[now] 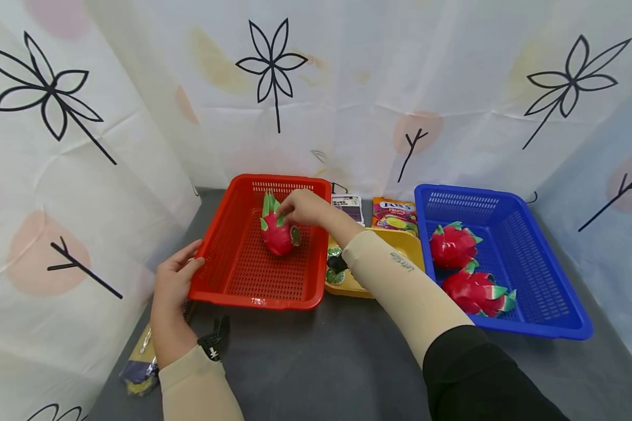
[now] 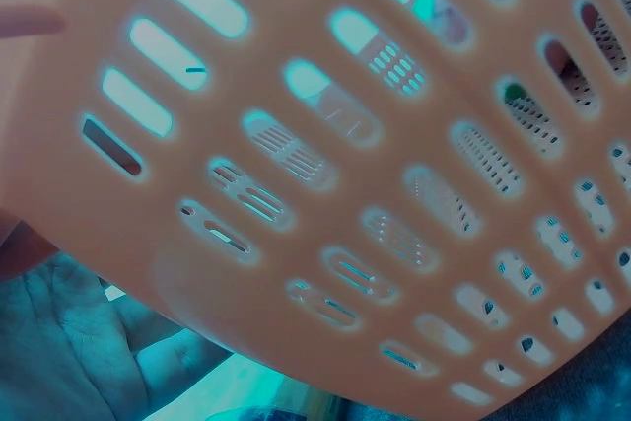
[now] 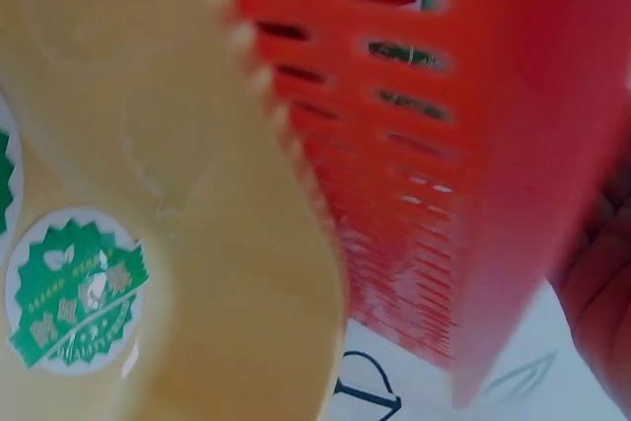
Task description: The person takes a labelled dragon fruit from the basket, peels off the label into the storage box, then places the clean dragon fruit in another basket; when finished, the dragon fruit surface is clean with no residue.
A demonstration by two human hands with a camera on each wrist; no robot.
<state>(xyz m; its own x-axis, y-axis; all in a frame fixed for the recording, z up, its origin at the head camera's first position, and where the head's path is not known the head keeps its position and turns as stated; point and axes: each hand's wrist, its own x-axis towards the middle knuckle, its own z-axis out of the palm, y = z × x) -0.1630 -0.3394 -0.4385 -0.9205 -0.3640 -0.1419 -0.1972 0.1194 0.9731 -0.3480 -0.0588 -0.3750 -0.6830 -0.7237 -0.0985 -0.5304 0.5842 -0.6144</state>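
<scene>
A pink dragon fruit (image 1: 276, 238) with green tips lies inside the red plastic basket (image 1: 237, 297). My right hand (image 1: 308, 209) reaches over the basket's right side and pinches the fruit near its leafy end. With the thumb over the rim, my left hand (image 1: 175, 280) grips the basket's left side. The left wrist view is filled by the slotted basket wall (image 2: 168, 268), part of the left hand (image 2: 74, 342) showing below it. At the right wrist view's edge, a piece of my right hand (image 3: 603, 293) appears beyond the red rim; its fingertips are hidden there.
A yellow basket (image 1: 408, 248) with round green stickers (image 3: 74, 293) stands right of the red one. Behind it are a Fox's candy bag (image 1: 395, 214) and a white package (image 1: 349, 206). Two dragon fruits (image 1: 454, 245) sit in a blue basket (image 1: 526, 257). A plastic-wrapped item (image 1: 141, 365) lies left.
</scene>
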